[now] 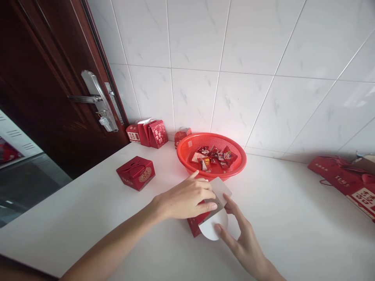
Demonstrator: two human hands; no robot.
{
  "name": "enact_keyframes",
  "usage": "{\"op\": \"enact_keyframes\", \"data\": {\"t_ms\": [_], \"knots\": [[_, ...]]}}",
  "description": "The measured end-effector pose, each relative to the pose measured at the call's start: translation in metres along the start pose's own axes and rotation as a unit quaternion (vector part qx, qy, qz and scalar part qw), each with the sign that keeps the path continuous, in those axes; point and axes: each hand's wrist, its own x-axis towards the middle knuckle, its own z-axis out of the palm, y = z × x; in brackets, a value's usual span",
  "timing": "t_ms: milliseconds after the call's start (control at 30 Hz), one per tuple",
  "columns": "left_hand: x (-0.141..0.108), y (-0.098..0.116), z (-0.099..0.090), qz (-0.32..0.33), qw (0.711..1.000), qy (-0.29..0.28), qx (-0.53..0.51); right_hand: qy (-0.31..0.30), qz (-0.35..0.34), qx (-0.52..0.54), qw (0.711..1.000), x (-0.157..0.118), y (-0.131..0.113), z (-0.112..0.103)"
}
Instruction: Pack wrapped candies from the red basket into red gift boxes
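Red box (193, 228) with white flaps (209, 228)

A dark reddish-brown door (52, 50) is standing beside a tiled wall (252, 43).
A silver handle (83, 99) is jutting from the door, keys (105, 123) are hanging below it, and grey-veined tiles (193, 97) are meeting along thin lines.

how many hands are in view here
2: the left hand is over the nearest red box, and the right hand is at that box's rounded white flap. Some fingertips are hidden, but both hands show.
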Motion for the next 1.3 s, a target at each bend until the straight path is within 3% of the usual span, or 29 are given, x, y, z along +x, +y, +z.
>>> {"op": "enact_keyframes", "data": {"t_ms": [200,433,633,767,1033,1300], "knots": [[0.004,0.000,0.002,-0.031,0.999,-0.034,0.022,0.003,-0.007,-0.010,1.000,-0.002,0.001,0.002],[-0.005,-0.006,-0.020,-0.066,0.997,-0.049,0.002,0.003,0.015,-0.007,1.000,-0.002,-0.003,0.003],[-0.024,-0.017,-0.037,-0.127,0.982,-0.131,-0.038,-0.002,0.033,0.006,0.999,0.000,-0.005,0.005],[-0.027,-0.025,-0.041,-0.150,0.977,-0.145,-0.050,-0.004,0.041,0.018,0.999,0.002,-0.007,0.004],[-0.029,-0.034,-0.051,-0.144,0.966,-0.208,-0.062,0.008,0.037,0.032,0.999,-0.001,-0.011,0.008],[-0.019,-0.037,-0.040,-0.132,0.970,-0.191,-0.066,0.011,0.029,0.015,0.999,0.001,-0.006,0.006]]}}
